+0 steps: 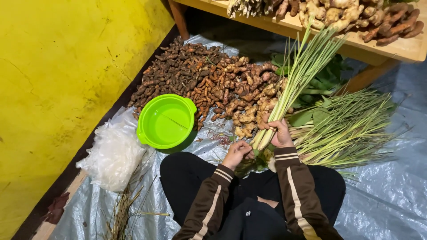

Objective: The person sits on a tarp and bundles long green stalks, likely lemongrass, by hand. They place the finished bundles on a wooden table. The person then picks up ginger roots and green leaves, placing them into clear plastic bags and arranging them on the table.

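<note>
The right hand [280, 132] is closed around a bunch of lemongrass stalks [297, 78] and holds it by the pale thick ends, so that the green tops point up and away, toward the wooden bench [402, 49] at the far edge of the sheet. The left hand [236, 153] is just beside it, at the bottom ends of the same bunch; its fingers are curled narrow there and touch the ends, but I cannot tell if they pinch something small. Both hands are above the person's knees, near the middle of the grey plastic sheet [387, 195] that covers the floor. To the right of the hands a big pile of lemongrass [351, 129] lies flat on the sheet, with some green leaves [327, 78] behind it. Behind the hands there is a heap of ginger roots [242, 104], and further to the left a darker heap of thin brown roots [178, 69] that reaches to the far left corner of the sheet. A round green plastic bowl [165, 121] stands to the left of the hands, touching the front of the root heap. A bundle of clear plastic bags [113, 153] lies at the left edge of the sheet, beside the yellow wall [58, 80], and some dry straw [124, 209] lies in front of it. More roots [351, 15] lie on the bench.
</note>
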